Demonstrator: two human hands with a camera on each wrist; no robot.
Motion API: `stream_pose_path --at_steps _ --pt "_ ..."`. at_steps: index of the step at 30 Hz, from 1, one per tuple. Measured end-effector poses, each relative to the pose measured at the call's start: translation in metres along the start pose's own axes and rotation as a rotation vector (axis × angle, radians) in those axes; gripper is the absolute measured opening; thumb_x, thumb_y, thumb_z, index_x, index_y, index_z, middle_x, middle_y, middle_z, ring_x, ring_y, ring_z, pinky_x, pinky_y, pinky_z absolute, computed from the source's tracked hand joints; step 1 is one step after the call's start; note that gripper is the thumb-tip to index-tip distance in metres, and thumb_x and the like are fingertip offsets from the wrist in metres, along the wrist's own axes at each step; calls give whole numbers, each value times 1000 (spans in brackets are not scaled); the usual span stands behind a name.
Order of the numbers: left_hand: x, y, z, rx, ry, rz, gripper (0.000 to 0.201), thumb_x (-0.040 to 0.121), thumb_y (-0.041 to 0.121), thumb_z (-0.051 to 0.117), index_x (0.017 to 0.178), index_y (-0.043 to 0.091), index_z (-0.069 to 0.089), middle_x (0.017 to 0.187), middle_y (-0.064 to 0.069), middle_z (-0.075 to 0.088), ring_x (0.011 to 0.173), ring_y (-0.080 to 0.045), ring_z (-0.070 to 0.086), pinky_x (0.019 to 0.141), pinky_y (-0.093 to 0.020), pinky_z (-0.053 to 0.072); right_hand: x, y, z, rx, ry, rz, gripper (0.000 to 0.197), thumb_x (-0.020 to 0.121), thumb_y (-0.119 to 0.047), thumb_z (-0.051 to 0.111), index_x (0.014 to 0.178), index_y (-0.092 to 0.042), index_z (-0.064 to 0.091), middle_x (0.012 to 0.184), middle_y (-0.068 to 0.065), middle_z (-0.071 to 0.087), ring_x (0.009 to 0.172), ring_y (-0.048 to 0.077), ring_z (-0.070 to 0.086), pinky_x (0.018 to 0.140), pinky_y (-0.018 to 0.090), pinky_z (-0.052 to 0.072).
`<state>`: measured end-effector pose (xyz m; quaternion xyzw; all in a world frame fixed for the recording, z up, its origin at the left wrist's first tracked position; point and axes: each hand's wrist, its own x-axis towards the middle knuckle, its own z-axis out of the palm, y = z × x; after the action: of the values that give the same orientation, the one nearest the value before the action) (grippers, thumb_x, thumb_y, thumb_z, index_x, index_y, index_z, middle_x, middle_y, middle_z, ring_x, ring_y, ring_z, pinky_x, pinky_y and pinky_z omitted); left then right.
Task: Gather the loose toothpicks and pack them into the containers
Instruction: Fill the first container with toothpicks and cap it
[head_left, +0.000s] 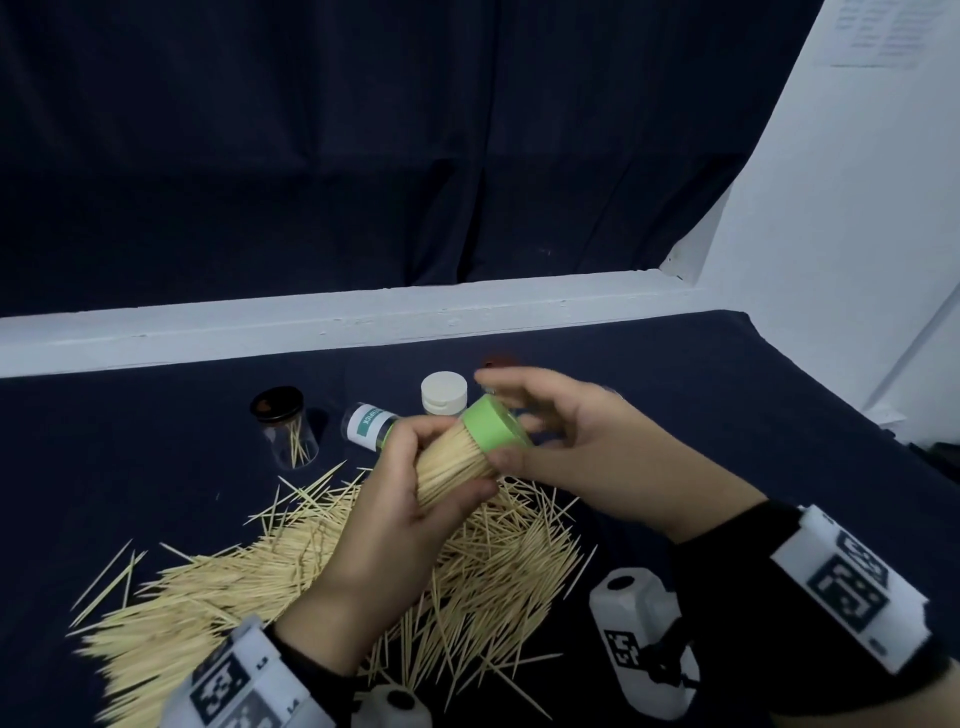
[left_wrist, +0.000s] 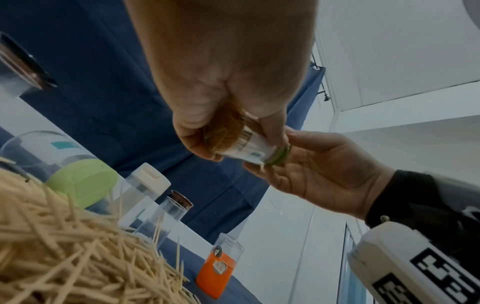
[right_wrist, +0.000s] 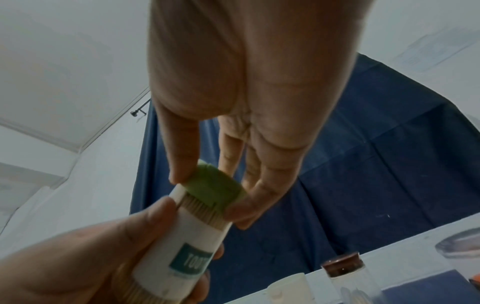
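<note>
The left hand (head_left: 400, 525) gripped the full toothpick container (head_left: 457, 465); right hand (head_left: 587, 457) pinched its green lid (head_left: 491, 423) at two o'clock.

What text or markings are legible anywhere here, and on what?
"TOOT", cut off by the fingers: teal label on the held container.
"TOOTHPICK", small and only just legible: teal label on the lying container.
Printed sheet on the wall: too blurred to read.
Sticker on the orange-labelled container: too small to read.
Wrist marker blocks: black-and-white code patterns, no words.
</note>
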<state>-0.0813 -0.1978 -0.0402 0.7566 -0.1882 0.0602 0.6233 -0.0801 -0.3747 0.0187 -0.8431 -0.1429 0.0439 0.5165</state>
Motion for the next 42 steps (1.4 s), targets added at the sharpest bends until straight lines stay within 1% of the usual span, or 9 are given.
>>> stream_pose_path --at_steps 8,10,13,15,18,22,27,34,42 --pt "-2 2 4 17 -6 10 44 68 39 66 108 30 52 95 17 62 83 -3 60 66 -16 47 5 5 10 -55 184 58 51 61 -65 66 95 -26 68 63 -10 58 62 5 56 74 43 53" --pt "0 1 1 46 0 10 45 68 40 67 109 30 52 95 14 61 84 -1 59 66 -12 44 3 5 7 5 97 78 63 61 -70 64 109 -29 65 80 -14 65 77 4 63 83 42 55" --pt "1 0 -2 59 -3 -15 45 68 43 66 109 30 52 97 12 62 84 -1 59 68 -14 44 0 5 1 132 5 42 51 80 -35 71 128 -31 55 111 -10 66 96 8 67 93 32 52" --pt "1 1 -1 68 -18 -14 45 68 44 67 109 32 51 97 11 61 85 -3 58 69 -17 46 0 6 2 104 55 26 39 83 -21 71 120 -28 62 104 -3 70 91 14 69 90 32 54" --pt "0 2 1 131 -30 21 45 69 44 69 110 34 50 102 10 58 91 -4 57 72 -19 47 1 7 10 84 142 67 29 81 -34 70 106 -20 67 86 9 72 80 27 70 80 46 56" --pt "0 3 2 103 -49 14 45 70 43 68 110 32 51 97 16 60 89 -4 59 70 -17 46 -1 9 8 130 110 99 53 69 -55 68 110 -21 65 92 7 72 85 24 70 82 49 55" --pt "0 5 5 52 -41 1 42 70 39 67 108 28 51 92 16 62 82 -1 59 66 -11 43 -3 13 7 253 85 75 39 80 -19 73 118 -24 62 100 5 72 91 25 69 88 48 54" --pt "1 3 5 114 -22 28 45 69 43 67 109 32 50 98 14 59 89 -3 58 69 -13 44 -3 12 11 124 145 73 55 66 -59 69 109 -26 65 90 15 70 85 34 67 80 54 54" --pt "2 8 8 30 -41 -12 41 70 38 66 107 31 49 94 8 61 78 0 59 63 -14 45 -6 20 15 319 164 74 49 75 -13 77 121 -20 61 104 6 70 88 23 71 83 41 57"
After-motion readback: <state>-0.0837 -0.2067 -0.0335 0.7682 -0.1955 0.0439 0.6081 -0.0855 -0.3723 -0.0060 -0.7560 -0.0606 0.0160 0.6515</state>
